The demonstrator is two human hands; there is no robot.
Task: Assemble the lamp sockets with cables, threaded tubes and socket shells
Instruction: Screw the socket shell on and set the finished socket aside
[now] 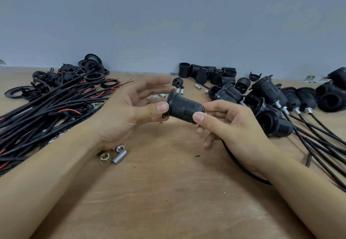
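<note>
Two bare hands are held above the wooden table (168,192), and between them a black lamp socket (184,108) is kept lying on its side, clear of the tabletop. The socket is pinched at its narrow end by the right hand (230,126), thumb in front and fingers curled round behind. The left hand (131,111) is set against the flanged end — its thumb tip is pressed on the collar ring there, while the other fingers are spread loosely and blurred, so whether they touch the ring cannot be told. A black cable (241,165) is seen running out from under the right hand and curving toward the near edge of the table.

Left of the held socket, a large bundle of black cables with red cores (52,107) is laid out, and behind that bundle loose black rings and caps (78,74) are heaped. Below the left wrist, a short threaded tube (119,157) and two nuts (105,157) are lying on the wood. Behind the socket, small silver tubes (179,91) are scattered, and further back a cluster of empty socket shells (207,74) is stood against the grey wall. Right of the socket, finished sockets with cables attached (269,105) are piled — their leads are trailed toward the right edge.
</note>
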